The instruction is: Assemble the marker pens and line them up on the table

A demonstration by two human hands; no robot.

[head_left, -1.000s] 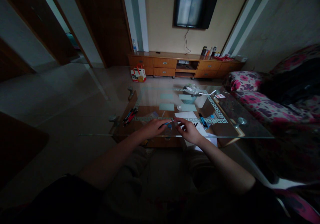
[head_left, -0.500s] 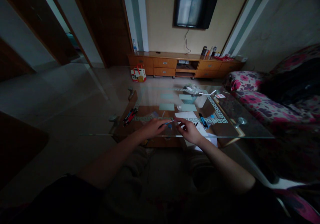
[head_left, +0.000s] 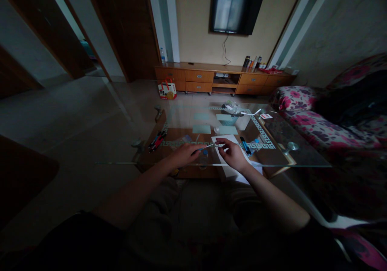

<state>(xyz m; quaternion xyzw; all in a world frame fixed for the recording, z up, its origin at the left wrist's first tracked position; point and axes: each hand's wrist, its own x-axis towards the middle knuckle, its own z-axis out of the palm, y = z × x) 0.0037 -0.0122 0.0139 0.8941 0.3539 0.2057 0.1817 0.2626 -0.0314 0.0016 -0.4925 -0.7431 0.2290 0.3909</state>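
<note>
My left hand [head_left: 185, 155] is closed round a thin pen [head_left: 203, 148] with a blue grip, its light tip pointing right over the glass table [head_left: 272, 158]. My right hand [head_left: 232, 154] is just right of that tip, fingers pinched together at a small piece I cannot make out. It hovers over a white sheet of paper [head_left: 225, 139] on the glass. A blue marker [head_left: 244, 145] lies right of that hand.
A bunch of red and black pens [head_left: 157, 140] lies at the table's left. A bowl of scraps [head_left: 231, 110] sits at the far side. A floral sofa [head_left: 317, 122] stands to the right, a wooden TV cabinet [head_left: 223, 79] and a wall TV [head_left: 236, 10] beyond.
My right hand has lifted and shifted slightly away from me over the paper, its fingers drawn into a pinch. My left hand and the pen have stayed put.
</note>
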